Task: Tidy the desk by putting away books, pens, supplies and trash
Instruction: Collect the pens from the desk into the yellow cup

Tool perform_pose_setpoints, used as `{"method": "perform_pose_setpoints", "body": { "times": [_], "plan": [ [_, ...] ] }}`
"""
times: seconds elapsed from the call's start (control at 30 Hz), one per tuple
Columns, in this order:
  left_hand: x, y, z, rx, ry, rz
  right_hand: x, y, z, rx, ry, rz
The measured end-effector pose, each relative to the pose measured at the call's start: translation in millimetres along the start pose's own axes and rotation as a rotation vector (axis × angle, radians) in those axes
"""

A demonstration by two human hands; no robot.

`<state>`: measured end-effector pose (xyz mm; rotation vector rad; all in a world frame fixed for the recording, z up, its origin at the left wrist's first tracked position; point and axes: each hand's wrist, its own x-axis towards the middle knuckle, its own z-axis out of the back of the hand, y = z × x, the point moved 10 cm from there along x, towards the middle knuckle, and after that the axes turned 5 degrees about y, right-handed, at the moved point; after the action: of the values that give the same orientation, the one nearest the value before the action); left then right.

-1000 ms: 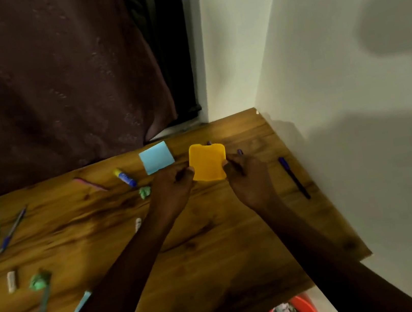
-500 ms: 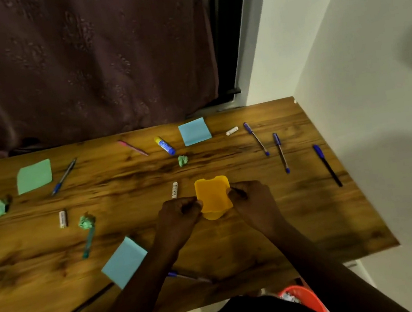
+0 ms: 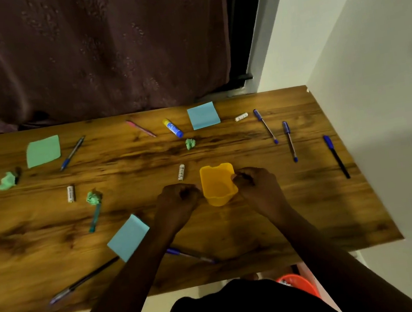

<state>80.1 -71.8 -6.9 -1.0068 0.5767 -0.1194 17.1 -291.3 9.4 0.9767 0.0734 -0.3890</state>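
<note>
I see the small yellow plastic cup point(image 3: 217, 185) between the hands: left hand point(image 3: 178, 201) and right hand point(image 3: 256, 187) both curled, pinching its side walls (small white stick point(image 3: 181, 172) just beyond the left).

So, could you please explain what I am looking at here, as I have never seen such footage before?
There is no robot here: a person wears a wide-angle camera on the head, so every picture looks forward and down at their own arms. The left hand and right hand grip a yellow cup by its sides at a wooden desk; whether it rests on the wood I cannot tell. Scattered on the desk lie pens, blue note pads, a green sheet, crumpled paper balls, a glue stick and small white tubes. An orange bin shows below the near edge.
</note>
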Motion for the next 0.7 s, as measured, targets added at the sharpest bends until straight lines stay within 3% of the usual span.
{"method": "perform_pose_setpoints", "body": {
  "times": [0.1, 0.2, 0.37, 0.47, 0.6, 0.7],
  "plan": [
    [-16, 13, 29, 0.384, -0.113, 0.003, 1, -10, 6, 0.015, -0.023, -0.009],
    [-43, 57, 44, 0.466, -0.141, 0.165, 1, -32, 7, 0.035, -0.035, -0.07],
    [-75, 120, 37, 0.323, -0.049, 0.449, -5, -55, 0, 0.073, -0.061, -0.125],
    [-82, 127, 31, 0.336, -0.064, 0.489, -9, -62, -6, 0.117, -0.048, -0.159],
    [-82, 132, 19, 0.047, -0.062, 0.545, -7, -63, -10, 0.144, -0.03, -0.156],
    [-80, 127, 15, -0.032, -0.1, 0.553, -5, -57, -4, 0.142, -0.043, -0.131]
  ]
}}
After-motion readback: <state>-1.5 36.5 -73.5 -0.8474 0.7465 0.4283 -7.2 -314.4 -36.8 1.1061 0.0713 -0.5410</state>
